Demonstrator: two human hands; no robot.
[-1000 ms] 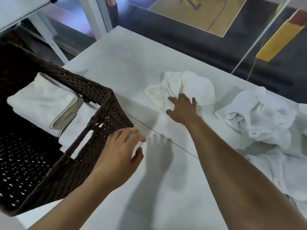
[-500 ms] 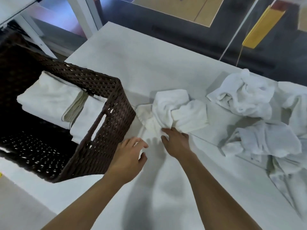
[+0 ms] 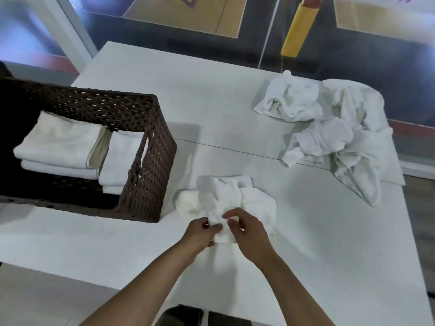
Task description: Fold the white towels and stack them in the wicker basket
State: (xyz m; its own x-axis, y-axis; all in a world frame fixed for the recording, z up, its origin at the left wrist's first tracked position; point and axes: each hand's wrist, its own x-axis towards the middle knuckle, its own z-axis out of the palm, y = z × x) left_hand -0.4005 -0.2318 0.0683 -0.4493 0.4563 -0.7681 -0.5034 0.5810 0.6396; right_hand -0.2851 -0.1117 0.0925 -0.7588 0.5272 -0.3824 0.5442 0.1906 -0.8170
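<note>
Both the left hand (image 3: 202,234) and right hand (image 3: 249,232) pinch the crumpled white towel (image 3: 226,196) at its near edge, its bulk lying beyond their fingers, the wicker basket (image 3: 150,161) just to the left.

The basket (image 3: 146,175) is dark brown, its weave a tight criss-cross flecked with small pale gaps. The folded towels (image 3: 61,142) inside it are white, one edge tinted cream. The towel (image 3: 226,198) is plain white, and so is the pile (image 3: 341,137), shaded pale grey in its creases. The surface (image 3: 306,243) is off-white, crossed by one thin dark seam (image 3: 235,150). The floor (image 3: 376,57) is dark grey with tan panels (image 3: 188,17) edged in white; a post (image 3: 297,31) is bright yellow with a red top, and a strip (image 3: 412,130) is dull red
</note>
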